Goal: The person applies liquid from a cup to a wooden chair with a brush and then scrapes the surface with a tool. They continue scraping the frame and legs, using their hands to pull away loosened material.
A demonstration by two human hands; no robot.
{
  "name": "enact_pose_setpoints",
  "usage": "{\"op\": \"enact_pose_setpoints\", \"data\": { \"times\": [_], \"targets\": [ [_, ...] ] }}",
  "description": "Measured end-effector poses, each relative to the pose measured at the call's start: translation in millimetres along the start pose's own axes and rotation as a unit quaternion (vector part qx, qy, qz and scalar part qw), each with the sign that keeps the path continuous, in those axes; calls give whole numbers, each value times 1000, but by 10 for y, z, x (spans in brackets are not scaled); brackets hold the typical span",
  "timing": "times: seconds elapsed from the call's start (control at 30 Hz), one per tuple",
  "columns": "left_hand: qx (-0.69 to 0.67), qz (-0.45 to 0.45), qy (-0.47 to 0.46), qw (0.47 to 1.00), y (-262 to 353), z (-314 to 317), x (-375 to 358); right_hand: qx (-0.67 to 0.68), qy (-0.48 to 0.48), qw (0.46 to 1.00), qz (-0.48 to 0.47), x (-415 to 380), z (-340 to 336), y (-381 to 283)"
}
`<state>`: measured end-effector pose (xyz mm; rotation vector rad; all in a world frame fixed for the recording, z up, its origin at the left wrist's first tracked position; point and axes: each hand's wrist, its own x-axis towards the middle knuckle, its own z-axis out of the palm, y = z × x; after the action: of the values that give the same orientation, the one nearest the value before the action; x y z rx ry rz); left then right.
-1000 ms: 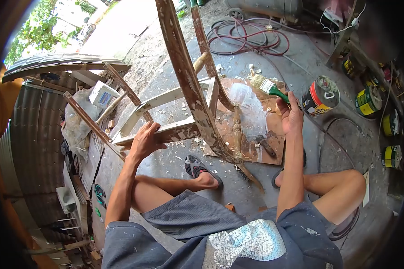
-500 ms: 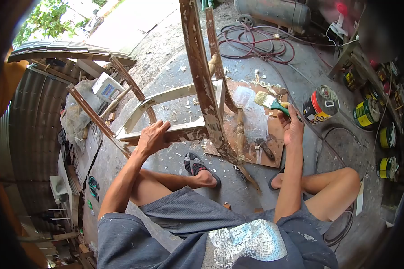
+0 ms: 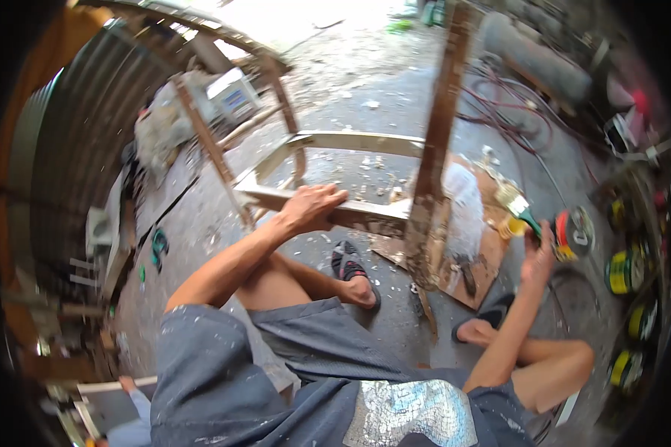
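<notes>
A wooden chair frame (image 3: 425,171), its brown finish patchy and worn, stands tilted in front of me. My left hand (image 3: 314,208) is wrapped over its near seat rail (image 3: 369,220). In my right hand (image 3: 538,257) is a paintbrush (image 3: 528,216) with a green handle, its pale bristles pointing up and away over a brown board (image 3: 492,257). The brush is apart from the chair. On the board lie a sheet of clear plastic (image 3: 462,201), a small yellow container (image 3: 511,227) and a dark-handled scraper-like tool (image 3: 467,279).
A red-and-black paint can (image 3: 572,232) stands just right of my right hand. Several yellow-labelled cans (image 3: 625,272) line the right side. Hoses (image 3: 514,112) and a grey tank (image 3: 537,59) lie at the back right. Part of another person (image 3: 130,406) shows at lower left.
My view has swung left, so the scene appears shifted right. The chair frame has turned a little under my left hand. The brush stays in my right hand, its bristles now angled more upward.
</notes>
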<state>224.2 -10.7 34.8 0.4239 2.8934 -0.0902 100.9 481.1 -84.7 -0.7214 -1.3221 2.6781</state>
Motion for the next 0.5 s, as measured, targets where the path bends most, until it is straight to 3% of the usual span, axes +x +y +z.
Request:
{"op": "enact_pose_setpoints", "data": {
  "times": [0.5],
  "targets": [
    [-9, 7, -19, 1000, -97, 38, -80, -78, -52, 996, 3, -258, 384, -51]
  ]
}}
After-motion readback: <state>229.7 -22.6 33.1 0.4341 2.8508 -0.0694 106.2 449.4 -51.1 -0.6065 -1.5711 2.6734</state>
